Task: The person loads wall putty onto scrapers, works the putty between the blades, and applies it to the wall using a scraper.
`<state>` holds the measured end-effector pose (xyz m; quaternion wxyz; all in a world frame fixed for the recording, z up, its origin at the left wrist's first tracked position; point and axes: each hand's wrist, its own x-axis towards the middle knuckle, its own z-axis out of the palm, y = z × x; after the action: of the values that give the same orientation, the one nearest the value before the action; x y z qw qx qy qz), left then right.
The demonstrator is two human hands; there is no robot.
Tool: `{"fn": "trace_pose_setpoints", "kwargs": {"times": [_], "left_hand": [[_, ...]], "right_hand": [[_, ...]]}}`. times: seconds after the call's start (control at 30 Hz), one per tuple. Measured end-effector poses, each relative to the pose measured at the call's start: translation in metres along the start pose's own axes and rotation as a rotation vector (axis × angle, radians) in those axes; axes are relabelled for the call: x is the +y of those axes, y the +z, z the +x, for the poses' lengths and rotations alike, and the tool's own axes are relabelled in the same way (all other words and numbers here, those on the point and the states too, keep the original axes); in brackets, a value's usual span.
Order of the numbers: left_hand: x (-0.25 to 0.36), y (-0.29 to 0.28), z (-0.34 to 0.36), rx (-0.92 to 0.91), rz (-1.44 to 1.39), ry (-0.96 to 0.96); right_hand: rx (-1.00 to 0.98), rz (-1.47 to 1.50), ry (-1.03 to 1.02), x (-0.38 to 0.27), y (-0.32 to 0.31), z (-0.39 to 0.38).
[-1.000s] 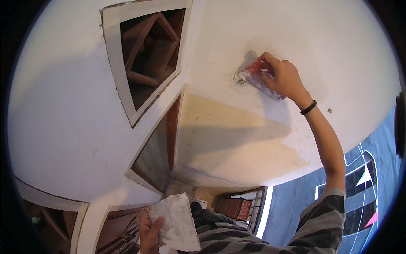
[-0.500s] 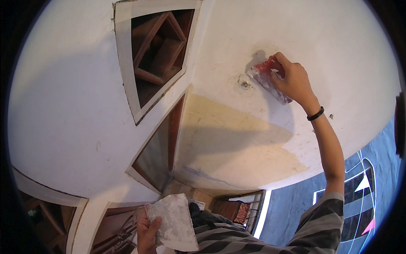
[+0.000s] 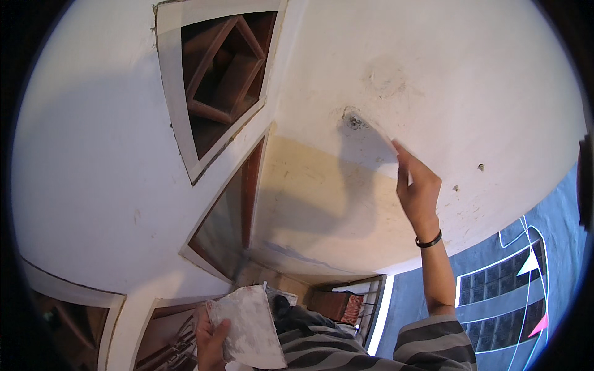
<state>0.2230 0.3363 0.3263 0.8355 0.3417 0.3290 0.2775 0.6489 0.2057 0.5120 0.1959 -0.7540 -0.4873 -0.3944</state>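
Observation:
My right hand [image 3: 419, 190] is raised to the cream wall [image 3: 464, 80], its fingers closed on a flat putty spreader [image 3: 382, 133]. That spreader shows nearly edge-on, its far end beside a rough hole [image 3: 354, 121] in the plaster. A rounded patch of filler [image 3: 385, 76] lies above the hole. Low on the left, my left hand [image 3: 211, 341] grips a flat board [image 3: 249, 324] smeared with whitish filler, thumb on its face. A black band [image 3: 429, 240] circles my right wrist.
A wood-framed opening [image 3: 226, 68] is set in the white wall at upper left, with a second dark opening [image 3: 65, 328] lower down. Two small holes mark the wall right of my hand, one of them a chipped hole [image 3: 481, 167]. A blue wall [image 3: 495, 297] with pennants stands beyond at lower right.
My right hand has moved left and down with the spreader, which has turned from showing its reddish face to nearly edge-on beside the hole. The left hand still holds the board.

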Motion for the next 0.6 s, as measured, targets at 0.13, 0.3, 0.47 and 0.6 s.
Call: {"fn": "trace_pose_setpoints", "kwargs": {"times": [0.13, 0.3, 0.47, 0.6], "left_hand": [[-0.002, -0.006, 0.002, 0.020, 0.072, -0.006], [-0.010, -0.007, 0.010, 0.002, 0.088, -0.034], [-0.022, 0.004, 0.015, -0.071, 0.090, -0.008], [-0.030, 0.019, 0.012, -0.003, 0.070, -0.009]], "right_hand": [[-0.108, -0.420, -0.604, 0.028, -0.005, -0.013], [-0.273, -0.482, -0.913, 0.085, -0.015, 0.022], [-0.338, -0.500, -1.100, 0.101, -0.013, 0.061], [-0.353, -0.491, -1.193, 0.103, -0.009, 0.080]]}}
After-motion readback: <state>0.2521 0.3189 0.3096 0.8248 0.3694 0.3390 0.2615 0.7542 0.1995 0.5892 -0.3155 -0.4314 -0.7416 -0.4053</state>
